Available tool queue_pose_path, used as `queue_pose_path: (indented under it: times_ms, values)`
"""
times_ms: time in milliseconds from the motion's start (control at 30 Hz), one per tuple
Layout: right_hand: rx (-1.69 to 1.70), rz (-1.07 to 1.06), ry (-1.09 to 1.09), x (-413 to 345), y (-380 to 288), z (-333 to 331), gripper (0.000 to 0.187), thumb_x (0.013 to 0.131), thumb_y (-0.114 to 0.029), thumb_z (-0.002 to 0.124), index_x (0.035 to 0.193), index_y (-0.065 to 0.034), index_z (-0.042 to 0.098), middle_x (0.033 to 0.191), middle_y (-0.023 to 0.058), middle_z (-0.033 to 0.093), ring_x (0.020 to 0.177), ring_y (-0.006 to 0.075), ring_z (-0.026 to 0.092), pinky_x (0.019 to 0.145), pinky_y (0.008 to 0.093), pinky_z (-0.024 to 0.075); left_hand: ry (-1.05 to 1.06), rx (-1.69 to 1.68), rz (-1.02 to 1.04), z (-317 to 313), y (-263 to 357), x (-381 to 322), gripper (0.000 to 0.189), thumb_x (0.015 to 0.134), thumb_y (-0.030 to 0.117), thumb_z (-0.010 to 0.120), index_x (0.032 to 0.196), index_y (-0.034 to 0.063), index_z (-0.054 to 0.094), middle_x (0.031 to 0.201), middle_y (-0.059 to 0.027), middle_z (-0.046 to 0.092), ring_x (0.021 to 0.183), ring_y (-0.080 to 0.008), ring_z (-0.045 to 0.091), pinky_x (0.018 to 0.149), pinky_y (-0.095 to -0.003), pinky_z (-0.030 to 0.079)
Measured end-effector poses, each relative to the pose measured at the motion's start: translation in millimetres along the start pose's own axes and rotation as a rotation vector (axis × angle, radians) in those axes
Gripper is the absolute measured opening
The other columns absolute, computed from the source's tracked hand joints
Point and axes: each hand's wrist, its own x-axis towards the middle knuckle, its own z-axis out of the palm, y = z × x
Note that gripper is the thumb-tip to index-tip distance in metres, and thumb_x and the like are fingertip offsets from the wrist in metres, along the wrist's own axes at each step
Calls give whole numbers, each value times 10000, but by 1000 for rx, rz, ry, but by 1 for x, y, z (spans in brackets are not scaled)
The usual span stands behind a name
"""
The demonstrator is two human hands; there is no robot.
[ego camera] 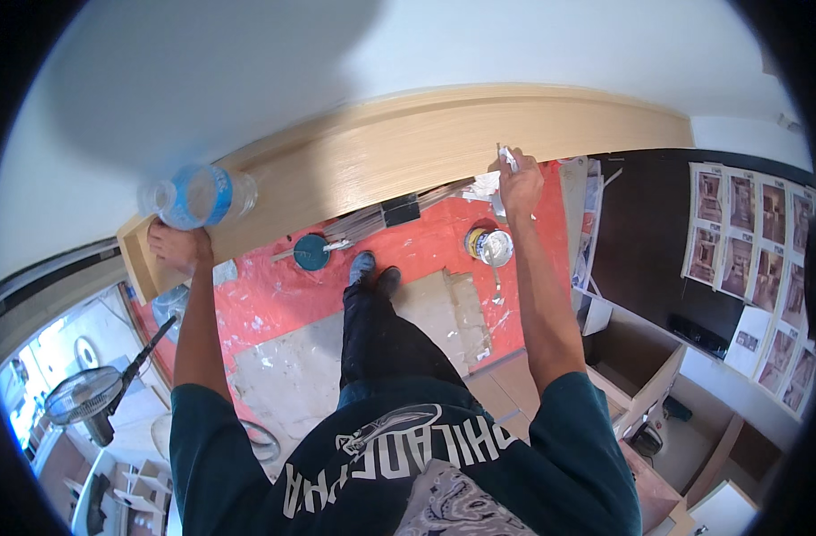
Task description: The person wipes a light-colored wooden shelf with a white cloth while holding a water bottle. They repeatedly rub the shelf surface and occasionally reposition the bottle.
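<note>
A long wood-grain ledge (381,154) runs along the white wall before me. My left hand (180,246) is at its left end, touching the wood with bent fingers; whether it grips the edge I cannot tell. Just above that hand is a clear plastic bottle (203,195) with a blue label, its neck towards the left, covering part of the fingers. My right hand (520,184) is at the ledge's front edge, further right. Its fingers are closed around a small white object (508,159), perhaps a smeared tool with a thin dark tip; the fist hides most of it.
Below lies a red floor sheet (421,251) with white spatters and cardboard (294,358). An open can (494,246) and a dark green round container (311,252) stand on it. A fan (86,395) is at lower left. Printed pictures (743,214) hang on a dark panel at right.
</note>
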Motion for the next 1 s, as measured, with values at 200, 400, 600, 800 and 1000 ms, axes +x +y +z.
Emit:
queue_pose_path:
  times_ms: [200, 400, 600, 800, 1000]
  values:
    - [254, -288, -22, -110, -112, 72, 304, 792, -96, 758, 1095, -102, 754, 1075, 173, 715, 1113, 376, 670, 968, 447, 541, -1, -29, 8, -1, 3, 0, 486, 880, 398, 662, 1221, 85, 512, 1225, -128, 549, 1207, -338, 520, 995, -490, 414]
    - [213, -135, -166, -80, -80, 46, 336, 778, -75, 763, 1110, -130, 757, 1173, 151, 700, 1197, 336, 634, 1006, 436, 528, -3, -80, -36, 2, -3, 0, 481, 873, 381, 676, 1210, 82, 508, 1219, -134, 542, 1217, -347, 509, 1012, -485, 392]
    - [195, -249, -139, -110, -97, 56, 382, 758, -16, 751, 1123, -131, 751, 1135, 128, 702, 1148, 325, 639, 975, 424, 532, -63, -24, -10, -6, 8, 0, 504, 878, 353, 665, 1261, 73, 496, 1240, -131, 529, 1214, -340, 504, 1007, -485, 389]
    - [93, -265, 18, -99, -106, 47, 243, 806, -40, 765, 1042, -92, 744, 966, 111, 668, 948, 333, 657, 820, 433, 545, -34, -51, -9, -1, 6, 1, 517, 880, 360, 649, 1271, 63, 491, 1242, -145, 522, 1218, -344, 491, 996, -486, 386]
    - [23, -257, -88, -93, -107, 34, 398, 742, -8, 744, 1113, -153, 731, 1044, 99, 652, 947, 351, 635, 811, 457, 558, -35, -77, 10, 3, 0, 0, 505, 907, 360, 625, 1278, 47, 485, 1245, -164, 522, 1225, -354, 489, 989, -485, 385]
